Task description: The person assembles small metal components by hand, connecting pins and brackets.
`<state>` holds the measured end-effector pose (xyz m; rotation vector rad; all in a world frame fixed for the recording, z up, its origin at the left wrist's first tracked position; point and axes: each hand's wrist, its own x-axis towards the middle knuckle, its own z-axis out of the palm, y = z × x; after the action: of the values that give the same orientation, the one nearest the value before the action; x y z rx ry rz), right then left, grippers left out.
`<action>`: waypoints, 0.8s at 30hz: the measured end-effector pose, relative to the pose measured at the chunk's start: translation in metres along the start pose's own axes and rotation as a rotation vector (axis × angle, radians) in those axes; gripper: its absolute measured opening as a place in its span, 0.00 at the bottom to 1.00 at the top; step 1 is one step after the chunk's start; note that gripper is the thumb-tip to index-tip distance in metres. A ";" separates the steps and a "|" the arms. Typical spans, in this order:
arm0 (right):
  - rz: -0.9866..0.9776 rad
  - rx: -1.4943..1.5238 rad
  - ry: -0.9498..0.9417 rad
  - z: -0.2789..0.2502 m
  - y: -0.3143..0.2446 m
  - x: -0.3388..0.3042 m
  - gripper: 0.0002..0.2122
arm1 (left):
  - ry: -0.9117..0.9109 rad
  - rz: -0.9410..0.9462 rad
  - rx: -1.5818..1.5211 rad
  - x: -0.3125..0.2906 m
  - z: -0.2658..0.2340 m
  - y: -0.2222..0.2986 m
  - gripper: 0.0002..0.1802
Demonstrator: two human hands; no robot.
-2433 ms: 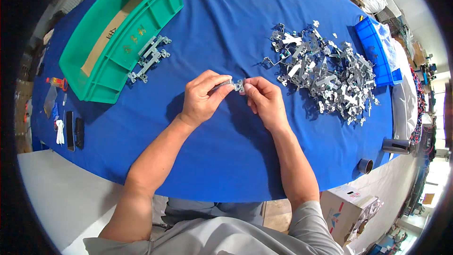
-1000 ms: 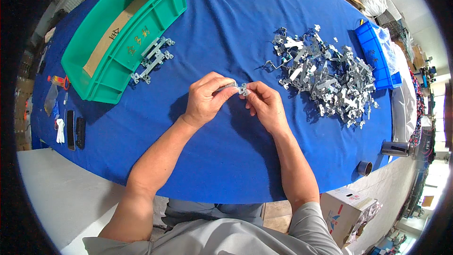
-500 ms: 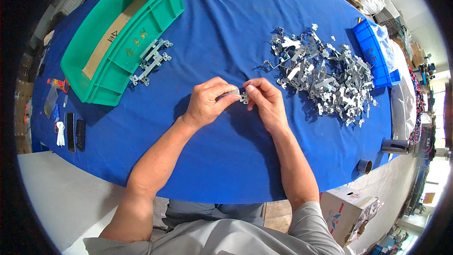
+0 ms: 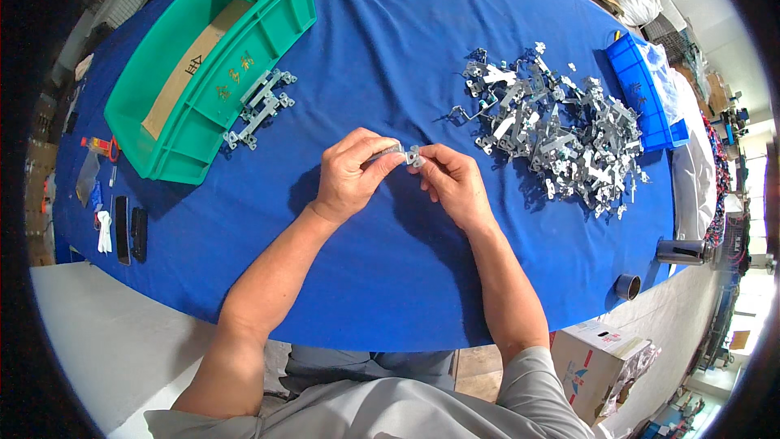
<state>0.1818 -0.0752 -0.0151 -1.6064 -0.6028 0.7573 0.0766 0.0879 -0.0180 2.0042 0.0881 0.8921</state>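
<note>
1. Left hand [image 4: 345,175], at the bracket's 8 to 9 o'clock: thumb and bent fingers pinch the small metal bracket [image 4: 413,157], covering most of its body.
2. Right hand [image 4: 459,183], at the bracket's 4 o'clock: thumb and forefinger close together on the free end, looks like a light pinch; exact contact partly hidden.
3. Bracket is up between both hands, over the blue cloth [image 4: 366,276], near centre.
4. Change versus half a second ago: right forefinger no longer arches over the end from 12 o'clock; fingertips now sit at its 3 o'clock. The end is shifted slightly toward 11 o'clock and its tabs show better.
5. Meaning, my judgement: right-hand grip adjusted, piece still being worked in the air, not released. Any fitted detail is too small to tell.
6. Unchanged: loose metal pile [image 4: 561,134] at 3 o'clock from the bracket; a few brackets in a neat group [image 4: 262,110] between 9 and 10, just beside the green bin [image 4: 195,134] at 10.
7. Further out: blue tray [image 4: 638,89] between 2 and 3; dark cup [image 4: 627,286] at 4. Neither hand touches these.
</note>
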 end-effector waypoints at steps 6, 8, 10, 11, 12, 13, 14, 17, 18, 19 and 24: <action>-0.031 0.142 -0.001 -0.002 0.006 0.003 0.10 | -0.051 0.007 -0.016 0.000 0.001 -0.002 0.07; -0.037 0.241 -0.006 -0.002 0.003 0.003 0.10 | -0.056 0.015 -0.008 0.000 0.001 -0.002 0.07; -0.016 0.199 -0.036 -0.001 0.001 0.003 0.11 | -0.101 -0.065 -0.011 -0.002 -0.001 0.000 0.08; -0.016 0.198 -0.034 -0.002 0.002 0.003 0.11 | -0.102 -0.064 -0.013 -0.002 0.000 0.000 0.08; -0.031 0.193 -0.043 -0.003 0.005 0.004 0.11 | -0.130 -0.062 -0.020 -0.002 0.000 -0.001 0.08; -0.045 0.188 -0.053 -0.003 0.007 0.004 0.10 | -0.158 -0.060 -0.027 -0.002 0.001 -0.001 0.07; -0.045 0.188 -0.053 -0.002 0.008 0.004 0.10 | -0.159 -0.060 -0.026 -0.002 0.001 -0.002 0.07; -0.119 0.159 0.042 0.000 0.009 0.003 0.09 | -0.177 -0.006 0.004 -0.002 0.000 -0.003 0.07; -0.105 0.249 0.086 0.000 0.009 0.004 0.09 | -0.159 0.011 0.013 -0.002 0.001 -0.003 0.07; -0.090 0.340 0.130 -0.001 0.008 0.004 0.08 | -0.141 0.028 0.022 -0.002 0.001 -0.003 0.07; 0.041 0.225 0.066 -0.003 -0.002 0.001 0.09 | -0.028 -0.004 0.005 -0.001 0.002 -0.001 0.08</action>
<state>0.1844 -0.0760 -0.0129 -1.4337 -0.4223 0.7712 0.0775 0.0870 -0.0200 2.0197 0.0783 0.8614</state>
